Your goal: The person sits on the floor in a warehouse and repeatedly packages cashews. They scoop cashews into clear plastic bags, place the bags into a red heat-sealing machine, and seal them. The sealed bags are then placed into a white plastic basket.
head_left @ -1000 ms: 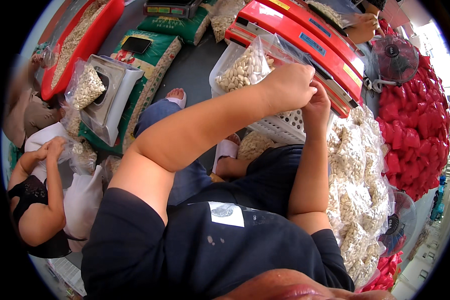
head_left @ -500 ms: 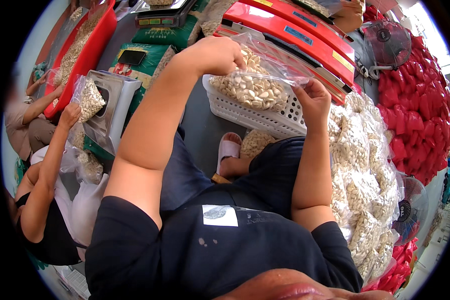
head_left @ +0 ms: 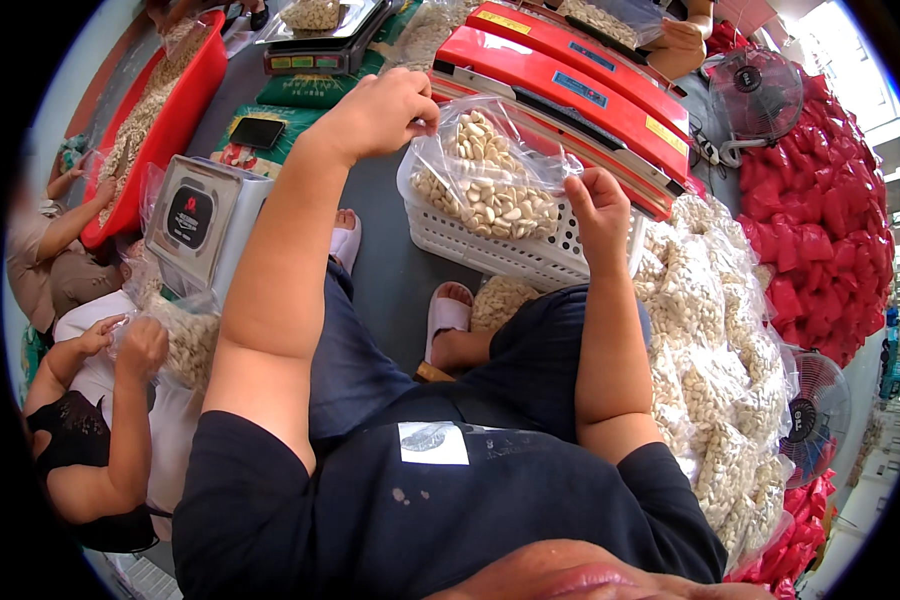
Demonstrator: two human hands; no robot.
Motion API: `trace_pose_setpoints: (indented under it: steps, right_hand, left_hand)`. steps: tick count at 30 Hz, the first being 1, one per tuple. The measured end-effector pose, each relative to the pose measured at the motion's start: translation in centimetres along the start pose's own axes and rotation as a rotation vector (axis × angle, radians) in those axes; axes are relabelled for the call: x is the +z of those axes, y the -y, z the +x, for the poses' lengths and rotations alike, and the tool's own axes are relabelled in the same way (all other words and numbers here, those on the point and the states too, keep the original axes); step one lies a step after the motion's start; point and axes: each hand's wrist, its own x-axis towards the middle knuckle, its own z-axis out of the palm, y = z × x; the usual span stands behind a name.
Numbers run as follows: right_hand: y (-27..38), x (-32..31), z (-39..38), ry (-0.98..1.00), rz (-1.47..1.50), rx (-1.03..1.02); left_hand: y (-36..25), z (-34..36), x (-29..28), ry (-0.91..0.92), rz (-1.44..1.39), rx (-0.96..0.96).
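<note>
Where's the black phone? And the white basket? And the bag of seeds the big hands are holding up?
Phone (head_left: 257, 133), head view: the middle of its dark top.
Basket (head_left: 478, 247), head view: its near wall.
Held bag (head_left: 492, 188), head view: the middle of its clear front.

Upper center: left hand (head_left: 382, 110) and right hand (head_left: 602, 208) pinch opposite ends of clear seed bag (head_left: 495, 198). Bag overlaps white perforated basket (head_left: 500, 250); red sealing machine (head_left: 510, 72) above it. Seed-bag pile (head_left: 710, 390) lower right, red pouch heap (head_left: 810, 230) right edge. Platform scale (head_left: 210, 222) left.
</note>
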Motion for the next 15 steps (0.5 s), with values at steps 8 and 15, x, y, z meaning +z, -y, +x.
trace_pose_setpoints:
  steps: [8, 15]
  right_hand:
    - [0.0, -0.8, 0.4, -0.412, 0.193, -0.269]
    - [0.4, -1.0, 0.3, -0.24, 0.264, -0.227]
  left_hand:
    - [-3.4, -0.5, -5.0, -0.219, 0.023, 0.163]
    - [-2.8, -0.4, -2.9, 0.015, -0.376, 0.119]
